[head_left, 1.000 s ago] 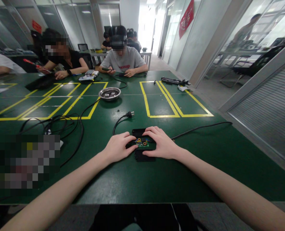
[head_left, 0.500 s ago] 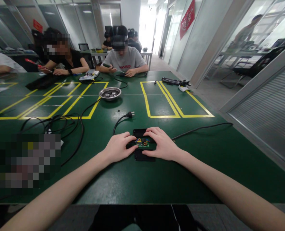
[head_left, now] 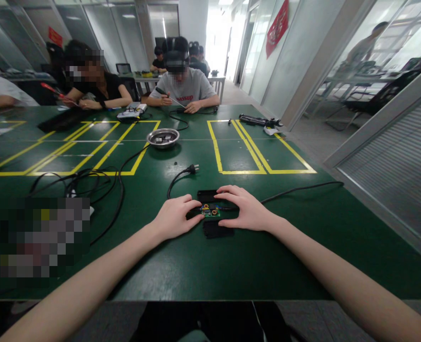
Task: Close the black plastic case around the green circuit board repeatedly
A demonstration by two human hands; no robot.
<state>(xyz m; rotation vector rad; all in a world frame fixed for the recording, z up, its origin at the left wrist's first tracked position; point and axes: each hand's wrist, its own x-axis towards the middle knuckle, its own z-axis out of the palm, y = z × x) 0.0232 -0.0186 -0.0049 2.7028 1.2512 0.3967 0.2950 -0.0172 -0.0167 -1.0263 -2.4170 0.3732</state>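
Between my hands lies a small green circuit board (head_left: 210, 211) with copper coils and a black cable leaving each end. My left hand (head_left: 174, 216) has its thumb and index finger curled round the board's left end, gripping it. Spread wide, my right hand (head_left: 249, 209) arches over the right-hand cable. Its fingertips rest by the upper black case half (head_left: 206, 195), and its thumb touches the lower black case half (head_left: 217, 229). The two case halves lie apart, above and below the board, each partly covered by my fingers.
A power plug (head_left: 193, 169) lies beyond my left hand. Farther off stands a metal bowl (head_left: 163, 137) holding small parts. Tangled black cables (head_left: 89, 183) cover the left side near a blurred-out patch. Co-workers sit across the green table (head_left: 182, 275), two holding screwdrivers.
My right hand has shifted slightly right, and the lower case half has slid right with its thumb. My left hand and the board stay put. Both co-workers' screwdrivers have moved.
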